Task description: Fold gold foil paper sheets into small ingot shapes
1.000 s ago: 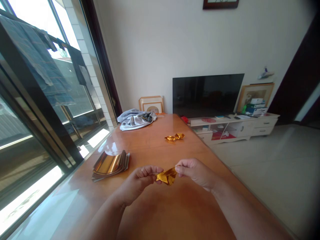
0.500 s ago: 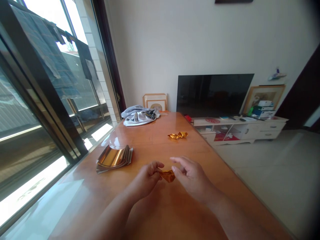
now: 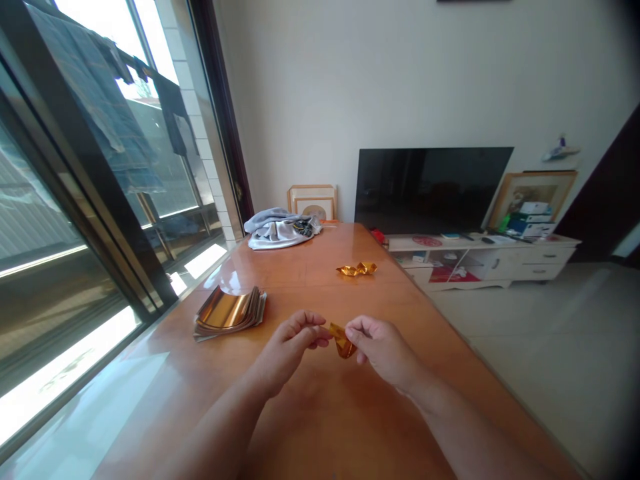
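Pinching a folded gold foil strip (image 3: 343, 341) between their fingertips, the left hand (image 3: 289, 343) and right hand (image 3: 383, 350) hold it above the wooden table (image 3: 320, 427). A stack of foil sheets (image 3: 230, 312) and another folded foil piece (image 3: 357, 269) lie nearby.

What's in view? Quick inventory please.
held foil fold: 1, gold, pinched between the hands over the table
loose foil fold: 1, gold, mid-table
foil sheet stack: 1, gold and silver, table's window side
wooden table: 1, orange-brown, centre
crumpled cloth: 1, grey, far table end
TV: 1, black, on cabinet
cabinet: 1, white, along wall
framed pictures: at least 2, gold-toned, behind table and on cabinet
hanging clothes: dark, beyond window
left hand: 1, pinching held foil fold
right hand: 1, pinching held foil fold
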`<move>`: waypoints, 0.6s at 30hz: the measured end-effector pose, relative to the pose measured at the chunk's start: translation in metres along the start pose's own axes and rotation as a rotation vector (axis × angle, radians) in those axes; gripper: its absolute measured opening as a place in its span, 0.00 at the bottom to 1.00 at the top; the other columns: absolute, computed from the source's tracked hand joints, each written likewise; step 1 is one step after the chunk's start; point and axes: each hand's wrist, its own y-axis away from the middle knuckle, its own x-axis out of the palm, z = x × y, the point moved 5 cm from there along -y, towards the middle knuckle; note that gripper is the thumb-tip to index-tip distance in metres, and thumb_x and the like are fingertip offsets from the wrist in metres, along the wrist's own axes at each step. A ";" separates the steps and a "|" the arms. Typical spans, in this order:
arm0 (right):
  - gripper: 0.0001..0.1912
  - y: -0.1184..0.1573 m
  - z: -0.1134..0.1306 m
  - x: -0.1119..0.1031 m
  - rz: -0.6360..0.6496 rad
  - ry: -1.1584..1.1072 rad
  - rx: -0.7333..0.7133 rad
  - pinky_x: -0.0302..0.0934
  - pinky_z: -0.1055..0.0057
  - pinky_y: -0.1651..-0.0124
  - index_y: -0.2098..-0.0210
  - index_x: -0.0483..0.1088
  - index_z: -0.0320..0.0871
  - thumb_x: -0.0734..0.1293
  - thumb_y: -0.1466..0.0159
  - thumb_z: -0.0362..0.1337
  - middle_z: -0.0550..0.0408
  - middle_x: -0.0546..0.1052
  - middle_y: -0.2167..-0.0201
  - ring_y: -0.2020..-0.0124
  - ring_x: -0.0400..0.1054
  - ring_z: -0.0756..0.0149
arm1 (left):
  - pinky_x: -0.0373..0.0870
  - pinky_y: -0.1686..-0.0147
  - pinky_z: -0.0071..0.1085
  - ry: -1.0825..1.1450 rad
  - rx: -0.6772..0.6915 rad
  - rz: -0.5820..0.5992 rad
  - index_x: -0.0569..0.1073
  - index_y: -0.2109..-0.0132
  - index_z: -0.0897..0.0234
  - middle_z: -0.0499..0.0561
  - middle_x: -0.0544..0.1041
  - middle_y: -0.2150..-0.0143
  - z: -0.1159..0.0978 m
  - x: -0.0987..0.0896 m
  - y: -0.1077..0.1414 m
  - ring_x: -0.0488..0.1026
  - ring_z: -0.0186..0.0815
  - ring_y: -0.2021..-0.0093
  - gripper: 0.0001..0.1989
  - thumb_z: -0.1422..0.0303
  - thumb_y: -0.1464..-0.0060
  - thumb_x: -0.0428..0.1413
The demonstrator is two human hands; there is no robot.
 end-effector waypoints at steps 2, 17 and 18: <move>0.15 -0.001 0.001 -0.002 -0.057 -0.001 -0.017 0.59 0.73 0.71 0.66 0.71 0.41 0.64 0.34 0.48 0.59 0.75 0.76 0.79 0.65 0.71 | 0.67 0.54 0.35 0.013 0.009 -0.013 0.72 0.57 0.65 0.54 0.79 0.60 0.000 0.001 0.000 0.75 0.38 0.58 0.11 0.63 0.42 0.59; 0.16 0.000 0.000 0.007 -0.119 0.036 -0.148 0.62 0.70 0.69 0.66 0.70 0.44 0.62 0.33 0.49 0.55 0.77 0.73 0.76 0.68 0.67 | 0.60 0.64 0.29 0.090 0.035 -0.013 0.76 0.66 0.66 0.49 0.75 0.69 0.013 0.007 -0.001 0.66 0.31 0.68 0.11 0.61 0.44 0.60; 0.16 0.001 0.000 0.007 -0.125 0.040 -0.158 0.63 0.69 0.69 0.66 0.70 0.44 0.62 0.32 0.49 0.55 0.77 0.73 0.75 0.68 0.67 | 0.60 0.64 0.29 0.126 0.018 -0.004 0.76 0.67 0.66 0.50 0.75 0.69 0.015 0.007 -0.002 0.66 0.31 0.69 0.12 0.61 0.43 0.60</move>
